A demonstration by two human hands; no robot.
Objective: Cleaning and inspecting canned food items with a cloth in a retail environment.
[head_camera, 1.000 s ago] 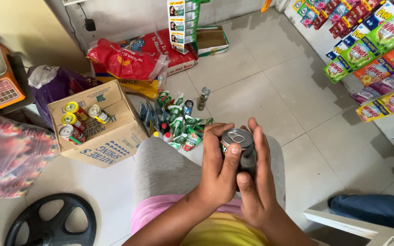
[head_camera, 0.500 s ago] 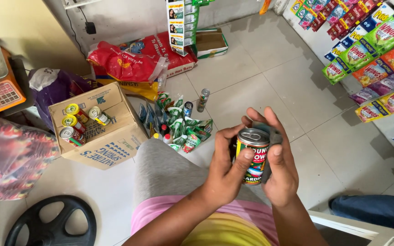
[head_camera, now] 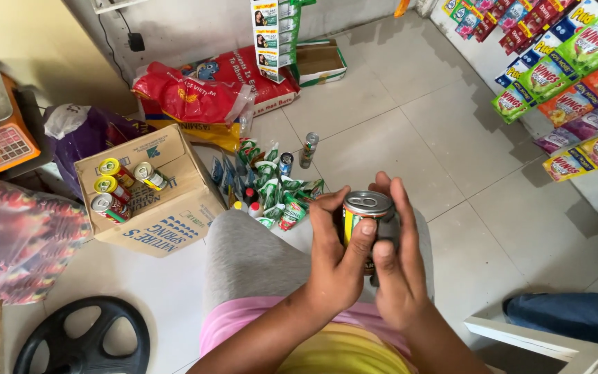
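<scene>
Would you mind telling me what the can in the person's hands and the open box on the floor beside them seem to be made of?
The can, held by the left hand and right hand, looks like metal: shiny silver top with a pull-tab and rolled rim, body covered by a printed label. The box looks like plain brown corrugated cardboard, matte, with folded flaps and printing on its side.

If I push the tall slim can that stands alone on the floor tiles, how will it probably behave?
The slim can stands upright, narrow for its height, so a push near its top would probably tip it. Its round body would then likely roll on the smooth floor tiles. It looks like stiff metal, so probably not fragile.
</scene>
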